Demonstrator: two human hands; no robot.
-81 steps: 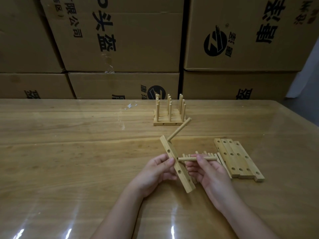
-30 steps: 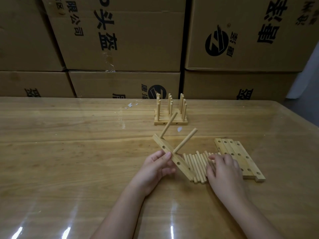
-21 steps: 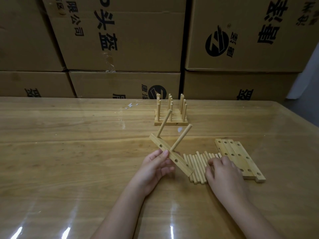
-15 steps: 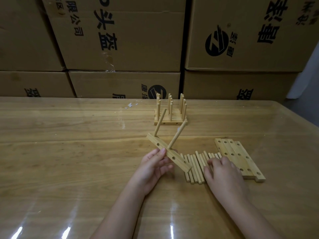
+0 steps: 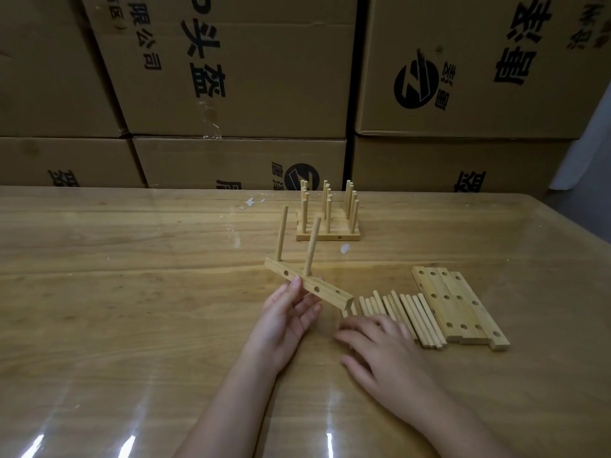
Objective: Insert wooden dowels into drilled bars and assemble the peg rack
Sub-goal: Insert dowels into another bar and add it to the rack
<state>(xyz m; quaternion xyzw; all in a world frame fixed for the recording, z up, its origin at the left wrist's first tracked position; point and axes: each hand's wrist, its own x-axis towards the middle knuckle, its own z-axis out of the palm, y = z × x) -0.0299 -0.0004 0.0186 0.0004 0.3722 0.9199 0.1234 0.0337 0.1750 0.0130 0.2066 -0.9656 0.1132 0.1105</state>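
My left hand (image 5: 284, 322) holds a drilled wooden bar (image 5: 325, 291) just above the table, fingers in front and thumb behind it. Two dowels stand in the bar, one (image 5: 282, 233) near its left end and one (image 5: 312, 246) further right. The bar's right end dips toward a row of loose dowels (image 5: 411, 310) lying on the table. My right hand (image 5: 380, 353) rests palm down on the near ends of those dowels, fingers spread and nearly straight. A stack of drilled bars (image 5: 459, 305) lies right of the dowels.
A finished peg rack (image 5: 327, 223) stands further back on the wooden table (image 5: 132, 292). Stacked cardboard boxes (image 5: 231, 77) form a wall behind the table's far edge. The table's right edge runs down past the bar stack.
The second dowel went into the bar. My left hand swung the bar up and leftward so its dowels stand nearly upright. My right hand dropped onto the loose dowels and slid left.
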